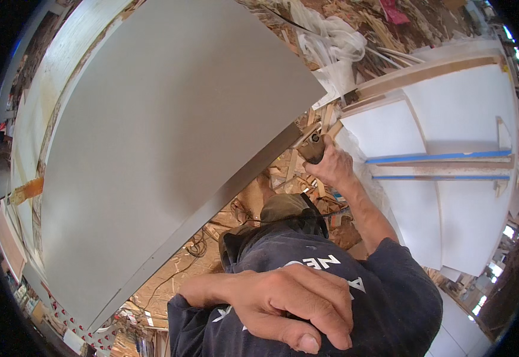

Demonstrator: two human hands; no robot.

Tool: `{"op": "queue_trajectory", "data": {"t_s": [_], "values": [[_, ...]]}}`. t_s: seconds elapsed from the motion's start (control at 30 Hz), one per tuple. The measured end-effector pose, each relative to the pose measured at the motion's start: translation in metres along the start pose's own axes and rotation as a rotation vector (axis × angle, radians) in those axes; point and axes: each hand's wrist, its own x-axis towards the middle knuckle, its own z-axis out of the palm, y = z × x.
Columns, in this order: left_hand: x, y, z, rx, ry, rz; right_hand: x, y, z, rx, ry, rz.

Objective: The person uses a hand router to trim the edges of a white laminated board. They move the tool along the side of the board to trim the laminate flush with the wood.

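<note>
Right hand (332, 165) grips handheld tool (312, 148) beside edge (265, 156) of grey panel (176, 119), which spreads left of hand. Left hand (298, 300) half-curled, palm hidden, can't tell if holding anything. Edge work looks underway; share done or left not readable.

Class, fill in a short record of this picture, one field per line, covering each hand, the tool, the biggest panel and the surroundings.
Right hand: wrapped around a dusty tool, exact kind unclear
Tool position: by the long edge of the grey panel; contact cannot be told
Left hand: fingers curled, in front of the dark shirt; palm hidden
Biggest panel: grey, flat
To the right: white panels with blue strips
Beyond the tool: crumpled whitish sheeting among wood scraps
</note>
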Motion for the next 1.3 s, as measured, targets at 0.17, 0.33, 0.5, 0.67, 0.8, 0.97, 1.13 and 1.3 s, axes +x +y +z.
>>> {"op": "queue_trajectory", "data": {"t_s": [0.17, 0.33, 0.5, 0.67, 0.8, 0.97, 1.13, 1.3], "values": [[0.0, -0.02, 0.018, -0.162, 0.071, 0.121, -0.01, 0.003, 0.007, 0.011, 0.008, 0.022], [-0.008, -0.013, 0.005, -0.071, 0.019, 0.073, -0.007, 0.001, 0.001, 0.021, 0.036, -0.003], [0.011, 0.004, 0.019, -0.122, 0.368, 0.174, -0.009, -0.013, 0.001, 0.024, -0.002, 0.011], [-0.003, 0.012, 0.031, -0.138, 0.309, 0.072, -0.028, -0.03, 0.024, 0.03, -0.049, -0.006], [-0.011, 0.015, 0.03, -0.051, 0.334, 0.107, -0.043, -0.046, 0.038, 0.035, -0.071, 0.011], [-0.004, 0.022, 0.03, -0.016, 0.293, 0.022, -0.059, -0.059, 0.056, 0.111, -0.077, -0.042], [0.003, 0.013, 0.024, -0.056, 0.123, 0.032, -0.055, -0.054, 0.064, 0.084, -0.031, -0.067], [0.014, -0.007, 0.03, -0.284, 0.256, 0.157, -0.033, -0.032, 0.031, 0.062, -0.013, -0.031]]}}
